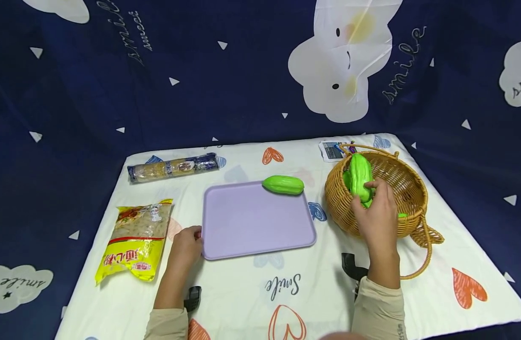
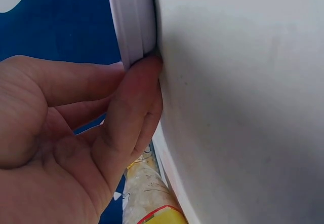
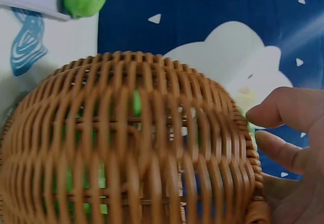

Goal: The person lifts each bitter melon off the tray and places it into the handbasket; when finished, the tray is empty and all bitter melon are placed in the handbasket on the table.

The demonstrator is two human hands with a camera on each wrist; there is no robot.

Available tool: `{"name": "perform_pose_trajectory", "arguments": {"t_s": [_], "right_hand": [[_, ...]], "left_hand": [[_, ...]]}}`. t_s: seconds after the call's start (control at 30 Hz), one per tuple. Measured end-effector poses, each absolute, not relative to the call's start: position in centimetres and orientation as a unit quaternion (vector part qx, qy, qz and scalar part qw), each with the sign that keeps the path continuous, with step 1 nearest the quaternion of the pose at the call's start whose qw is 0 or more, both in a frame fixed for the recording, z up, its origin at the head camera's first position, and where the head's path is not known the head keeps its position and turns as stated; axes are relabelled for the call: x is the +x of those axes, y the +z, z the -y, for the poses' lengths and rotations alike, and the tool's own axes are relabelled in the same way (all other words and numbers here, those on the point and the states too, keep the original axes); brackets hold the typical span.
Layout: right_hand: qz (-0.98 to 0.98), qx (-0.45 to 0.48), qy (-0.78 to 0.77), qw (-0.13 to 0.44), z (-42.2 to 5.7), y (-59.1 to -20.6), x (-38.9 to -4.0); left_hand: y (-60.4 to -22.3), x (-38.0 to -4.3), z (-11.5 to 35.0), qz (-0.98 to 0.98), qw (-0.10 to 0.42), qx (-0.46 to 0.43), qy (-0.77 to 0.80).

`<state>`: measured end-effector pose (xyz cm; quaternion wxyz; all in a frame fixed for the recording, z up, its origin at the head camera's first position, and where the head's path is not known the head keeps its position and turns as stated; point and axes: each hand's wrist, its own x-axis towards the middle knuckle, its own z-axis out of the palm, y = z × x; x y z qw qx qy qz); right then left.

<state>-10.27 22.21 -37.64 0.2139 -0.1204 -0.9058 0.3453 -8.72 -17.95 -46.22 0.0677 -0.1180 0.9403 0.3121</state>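
Note:
At the basket's mouth, my right hand pinches a bright green, ridged, elongated gourd, thumb on one side and fingers on the other. The gourd stands nearly upright over the left part of the wicker basket. In the right wrist view, the basket's woven side hides most of it. My left hand pinches the left edge of a lilac tray; the left wrist view shows thumb and fingers on the tray's rim. A second green gourd lies across the tray's back right corner.
More green pieces show inside the basket. Left of the tray lie a yellow bag of pasta and, behind it, a long packet of noodles. A printed card lies behind the basket, whose loose handle hangs at its front right.

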Motion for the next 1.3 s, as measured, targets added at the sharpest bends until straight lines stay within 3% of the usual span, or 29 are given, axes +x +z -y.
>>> {"name": "perform_pose_trajectory", "arguments": {"t_s": [0.2, 0.4, 0.6, 0.87, 1.3], "right_hand": [[0.894, -0.098, 0.362, 0.245, -21.7, -38.2, -10.8], [0.882, 0.044, 0.376, 0.281, -17.9, -38.0, -11.5], [0.916, 0.180, 0.317, 0.167, -13.0, -38.7, -13.5], [0.963, 0.188, 0.191, 0.003, -10.5, -41.2, -17.2], [0.982, 0.148, 0.110, -0.044, -10.9, -42.8, -19.0]], "left_hand": [[-46.1, -8.7, 17.9, -0.942, 0.062, -0.113, 0.311], [-46.1, -8.7, 18.0, -0.943, 0.050, -0.106, 0.312], [-46.1, -8.8, 18.0, -0.942, 0.047, -0.108, 0.316], [-46.4, -8.6, 17.9, -0.940, 0.055, -0.116, 0.317], [-46.2, -8.5, 18.0, -0.940, 0.046, -0.116, 0.318]]}}
